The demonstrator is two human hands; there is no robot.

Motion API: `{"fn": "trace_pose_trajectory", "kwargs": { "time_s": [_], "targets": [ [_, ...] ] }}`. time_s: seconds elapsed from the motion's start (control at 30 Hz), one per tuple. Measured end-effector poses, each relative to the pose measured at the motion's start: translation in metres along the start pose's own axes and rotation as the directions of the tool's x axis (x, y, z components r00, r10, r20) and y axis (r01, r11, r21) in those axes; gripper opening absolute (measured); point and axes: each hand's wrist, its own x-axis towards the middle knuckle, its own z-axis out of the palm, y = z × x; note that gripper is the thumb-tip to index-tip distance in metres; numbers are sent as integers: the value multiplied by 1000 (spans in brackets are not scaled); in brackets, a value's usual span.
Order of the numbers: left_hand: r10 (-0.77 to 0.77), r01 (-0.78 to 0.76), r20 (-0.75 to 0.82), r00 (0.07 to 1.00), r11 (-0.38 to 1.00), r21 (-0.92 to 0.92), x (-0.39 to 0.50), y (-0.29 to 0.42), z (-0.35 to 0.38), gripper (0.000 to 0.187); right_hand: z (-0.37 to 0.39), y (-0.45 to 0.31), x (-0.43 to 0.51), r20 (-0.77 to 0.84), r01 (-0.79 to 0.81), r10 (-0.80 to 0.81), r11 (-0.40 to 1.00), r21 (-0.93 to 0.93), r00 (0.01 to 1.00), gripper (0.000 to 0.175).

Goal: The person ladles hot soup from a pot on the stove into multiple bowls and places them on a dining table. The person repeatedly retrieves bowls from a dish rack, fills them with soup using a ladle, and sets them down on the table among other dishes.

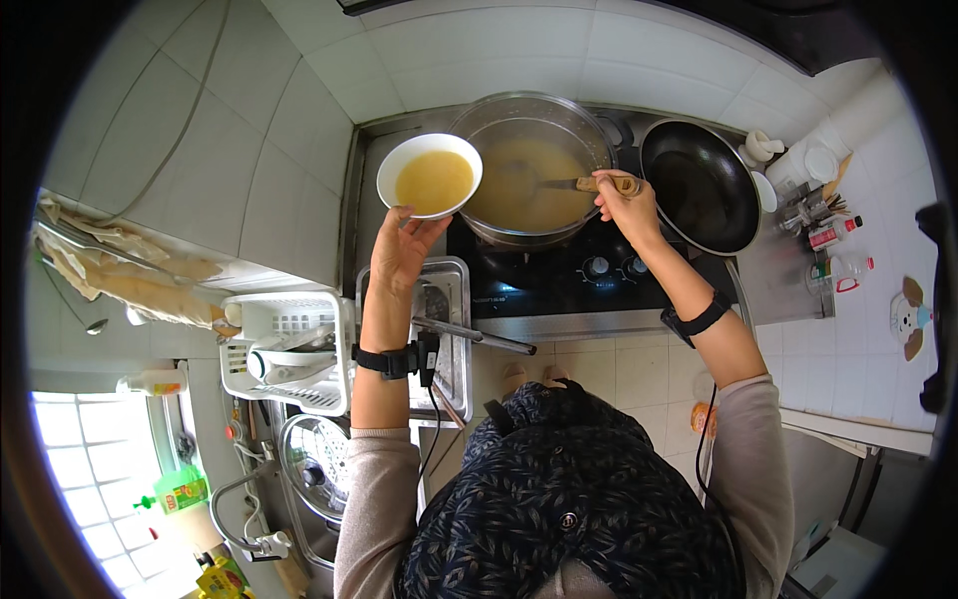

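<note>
My left hand [404,247] holds a white bowl [386,177] by its near rim and underside, just left of a large steel pot [524,238]. Yellowish liquid [434,182] fills much of the bowl. In my right hand [627,213] is the wooden handle of a ladle [591,184]. Its metal shaft slants into the pot, where the head is blurred by steam and the cloudy yellow soup [550,202]. The pot stands on a black glass gas stove [539,288].
A black frying pan [700,187] sits right of the pot. Beyond it are a mortar [762,146] and bottles [827,233]. At left are a metal tray [462,374], a white dish rack [288,400] and a glass lid [310,449] at the sink. Stove knobs [596,266] face me.
</note>
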Motion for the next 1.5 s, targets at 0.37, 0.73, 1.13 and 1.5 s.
{"fn": "trace_pose_trajectory", "kwargs": {
  "time_s": [0.37,0.73,1.13,1.5],
  "targets": [
    [-16,16,9,1000,1000,-15,-2,6,-9,49,-12,-32,6,60,-163,153,958,236,986,23],
    [-35,33,62,997,999,25,2,4,-3,56,-57,-155,21,51,141,-144,988,56,988,32],
    [-97,106,120,988,992,-74,14,-14,30,56,-52,-188,-9,107,223,-227,974,43,968,32],
    [-102,115,120,987,988,-104,14,-15,30,56,-48,-184,-57,253,810,-770,552,-199,586,24]
  ]
}}
